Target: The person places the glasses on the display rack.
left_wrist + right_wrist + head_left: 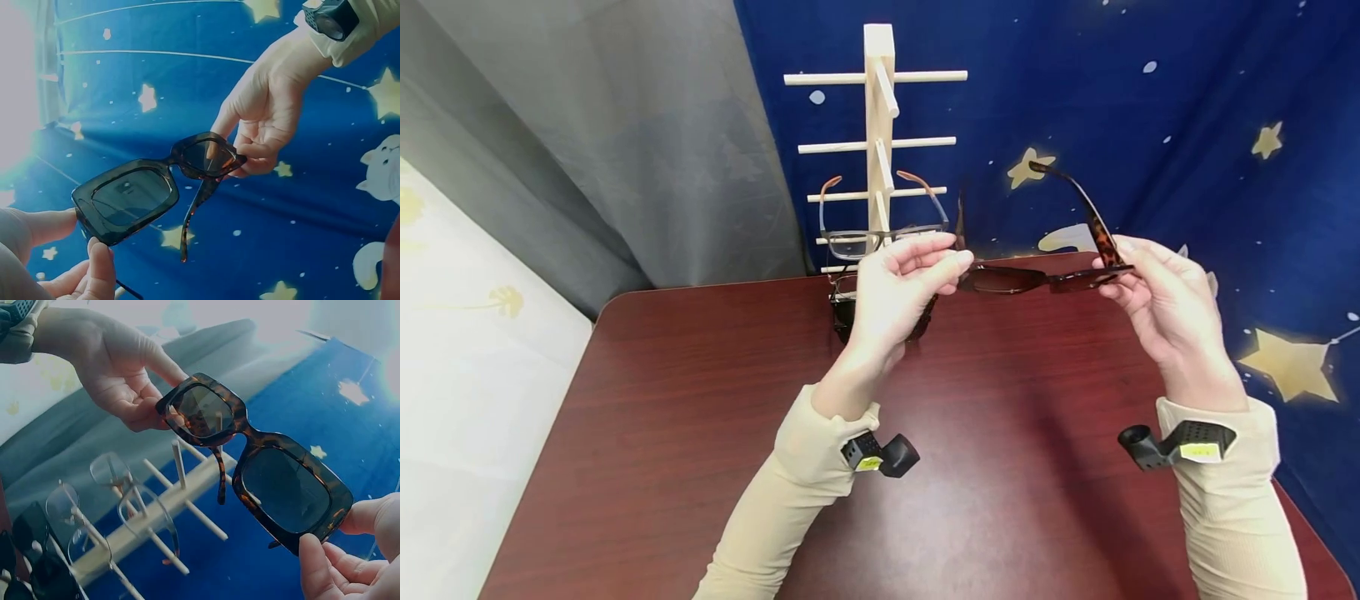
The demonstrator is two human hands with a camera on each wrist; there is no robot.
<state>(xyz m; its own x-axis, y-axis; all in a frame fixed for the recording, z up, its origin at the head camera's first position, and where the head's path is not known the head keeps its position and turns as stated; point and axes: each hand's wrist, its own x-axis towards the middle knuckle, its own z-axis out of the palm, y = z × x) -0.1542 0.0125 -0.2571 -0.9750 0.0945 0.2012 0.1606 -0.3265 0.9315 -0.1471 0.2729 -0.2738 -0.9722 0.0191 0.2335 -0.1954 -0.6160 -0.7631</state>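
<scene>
Tortoiseshell sunglasses point(250, 440) with dark, squarish lenses are held up in the air between both hands, above the table's back edge. My left hand point(904, 287) pinches one outer end of the frame between thumb and fingers. At the opposite end, my right hand point(1172, 300) pinches the other corner near the hinge. The temples are unfolded and point away from me in the head view. Just left of the sunglasses stands a wooden eyewear rack point(880, 125), partly hidden behind my left hand.
Eyeglasses with orange temple tips point(831, 183) rest on the rack's middle pegs. Dark sunglasses point(47, 562) and other glasses sit on its lower pegs. Behind the reddish-brown table point(700, 417) hang a blue star-patterned curtain point(1150, 108) and a grey curtain point(647, 142).
</scene>
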